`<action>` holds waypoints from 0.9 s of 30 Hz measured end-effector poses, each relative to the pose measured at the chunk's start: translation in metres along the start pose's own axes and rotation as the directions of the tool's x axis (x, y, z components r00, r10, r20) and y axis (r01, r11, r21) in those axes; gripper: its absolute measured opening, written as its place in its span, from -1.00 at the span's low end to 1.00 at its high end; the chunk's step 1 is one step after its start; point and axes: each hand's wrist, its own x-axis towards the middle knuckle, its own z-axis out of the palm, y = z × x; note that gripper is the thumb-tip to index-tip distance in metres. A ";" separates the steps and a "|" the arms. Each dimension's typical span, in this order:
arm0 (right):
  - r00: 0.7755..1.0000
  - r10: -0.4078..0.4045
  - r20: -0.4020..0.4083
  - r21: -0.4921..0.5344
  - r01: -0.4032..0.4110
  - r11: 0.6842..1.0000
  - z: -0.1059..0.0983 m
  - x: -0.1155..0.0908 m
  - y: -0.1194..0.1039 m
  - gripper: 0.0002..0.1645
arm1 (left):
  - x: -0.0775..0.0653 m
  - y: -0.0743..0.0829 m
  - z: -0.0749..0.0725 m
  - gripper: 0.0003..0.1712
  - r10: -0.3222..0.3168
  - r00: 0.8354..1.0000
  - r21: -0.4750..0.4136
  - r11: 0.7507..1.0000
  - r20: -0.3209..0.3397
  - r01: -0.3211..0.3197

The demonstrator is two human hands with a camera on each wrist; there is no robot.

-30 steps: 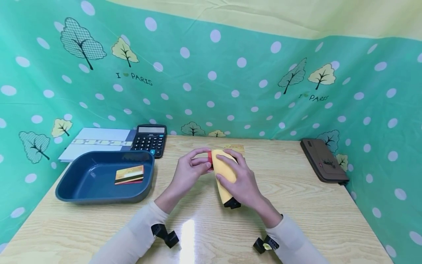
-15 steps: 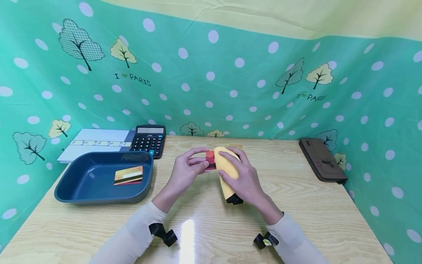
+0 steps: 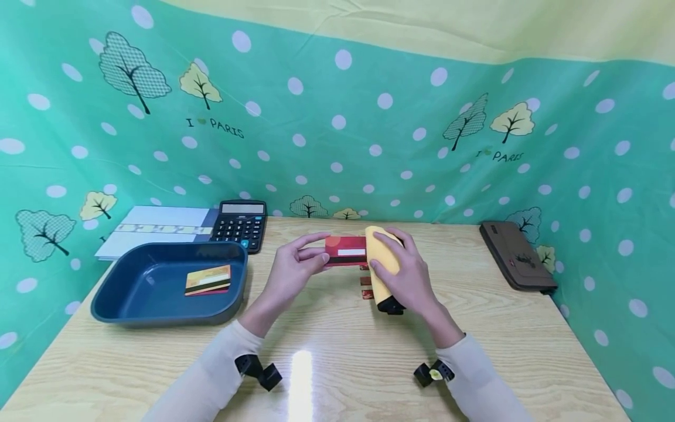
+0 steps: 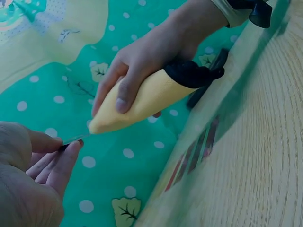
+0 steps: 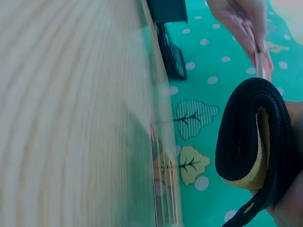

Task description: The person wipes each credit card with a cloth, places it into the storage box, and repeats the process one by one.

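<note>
My left hand (image 3: pixel 295 261) pinches the left end of a red bank card (image 3: pixel 348 251), its white signature strip and dark magnetic stripe facing me in the head view. Around a folded yellow cloth (image 3: pixel 381 264) with a black side curls my right hand (image 3: pixel 405 269); the cloth's edge is right at the card's right end. From the right wrist, the cloth (image 5: pixel 258 137) shows as a thick roll, black outside and yellow within. Several more cards (image 3: pixel 366 281) lie in a row on the table under the cloth, partly hidden by it.
A dark blue tray (image 3: pixel 169 319) at the left has a gold card (image 3: pixel 208 278) lying over a red one. Behind it are a black calculator (image 3: pixel 239 225) and a white folder (image 3: pixel 160 220). A brown zip case (image 3: pixel 517 258) lies at the far right, near the polka-dot curtain.
The cloth in my right hand has slid right along the card, baring nearly its whole face. Part of the card row on the table has come into view. My left hand has shifted slightly left.
</note>
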 end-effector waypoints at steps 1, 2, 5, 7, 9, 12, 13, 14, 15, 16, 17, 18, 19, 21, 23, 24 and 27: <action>1.000 0.003 0.000 -0.001 -0.003 1.000 -0.001 0.000 0.001 -0.34 | -0.001 0.001 -0.002 -0.46 -0.004 1.000 -0.003 1.000 0.002 0.004; 1.000 0.004 -0.001 -0.001 -0.004 1.000 -0.002 0.001 0.003 -0.34 | -0.002 0.002 -0.004 -0.46 -0.006 1.000 0.000 1.000 0.005 0.006; 1.000 0.001 -0.005 0.012 -0.001 1.000 -0.006 0.004 0.006 -0.33 | -0.004 0.008 -0.015 -0.44 -0.002 1.000 0.016 1.000 0.015 0.001; 1.000 -0.004 -0.011 0.014 0.005 1.000 -0.008 0.005 0.007 -0.33 | -0.005 0.012 -0.025 -0.43 0.008 1.000 0.044 0.999 0.015 -0.008; 1.000 -0.004 -0.013 0.015 0.004 1.000 -0.010 0.007 0.008 -0.33 | -0.006 0.017 -0.036 -0.43 0.016 1.000 0.066 0.998 0.002 -0.017; 1.000 0.010 -0.010 0.013 -0.009 1.000 -0.012 0.007 0.008 -0.33 | -0.008 0.024 -0.056 -0.44 0.029 0.999 0.087 0.996 -0.020 -0.027; 1.000 0.016 -0.008 0.013 -0.016 1.000 -0.012 0.007 0.008 -0.33 | -0.010 0.026 -0.062 -0.43 0.033 0.999 0.080 0.996 -0.027 -0.031; 1.000 0.021 -0.006 0.013 -0.021 1.000 -0.013 0.007 0.008 -0.33 | -0.011 0.027 -0.069 -0.42 0.040 0.999 0.072 0.997 -0.029 -0.038; 1.000 0.025 -0.003 0.013 -0.025 1.000 -0.013 0.007 0.008 -0.33 | -0.013 0.029 -0.075 -0.41 0.047 0.998 0.070 0.997 -0.033 -0.044; 1.000 0.029 0.000 0.013 -0.029 0.999 -0.014 0.007 0.008 -0.33 | -0.015 0.031 -0.082 -0.40 0.054 0.998 0.069 0.996 -0.035 -0.051; 0.999 0.032 0.002 0.012 -0.032 0.999 -0.014 0.007 0.008 -0.33 | -0.018 0.032 -0.088 -0.39 0.059 0.997 0.073 0.996 -0.041 -0.056; 0.999 0.034 0.004 0.012 -0.034 0.999 -0.015 0.007 0.008 -0.33 | -0.021 0.034 -0.094 -0.37 0.059 0.997 0.073 0.996 -0.049 -0.056; 0.999 0.035 0.005 0.015 -0.035 0.999 -0.015 0.007 0.008 -0.33 | -0.023 0.036 -0.100 -0.36 0.059 0.997 0.074 0.996 -0.055 -0.055; 0.999 0.034 0.007 0.019 -0.034 0.999 -0.016 0.007 0.008 -0.33 | -0.029 0.039 -0.113 -0.33 0.054 0.996 0.089 0.995 -0.073 -0.048; 0.999 0.033 0.011 0.024 -0.033 0.999 -0.016 0.007 0.008 -0.33 | -0.035 0.041 -0.126 -0.31 0.043 0.995 0.103 0.994 -0.088 -0.034; 0.999 0.033 0.013 0.026 -0.033 0.999 -0.016 0.007 0.008 -0.33 | -0.038 0.042 -0.133 -0.31 0.036 0.995 0.117 0.993 -0.095 -0.025; 0.999 0.034 0.021 0.031 -0.034 0.999 -0.015 0.007 0.008 -0.33 | -0.046 0.043 -0.154 -0.28 0.001 0.993 0.141 0.990 -0.116 0.015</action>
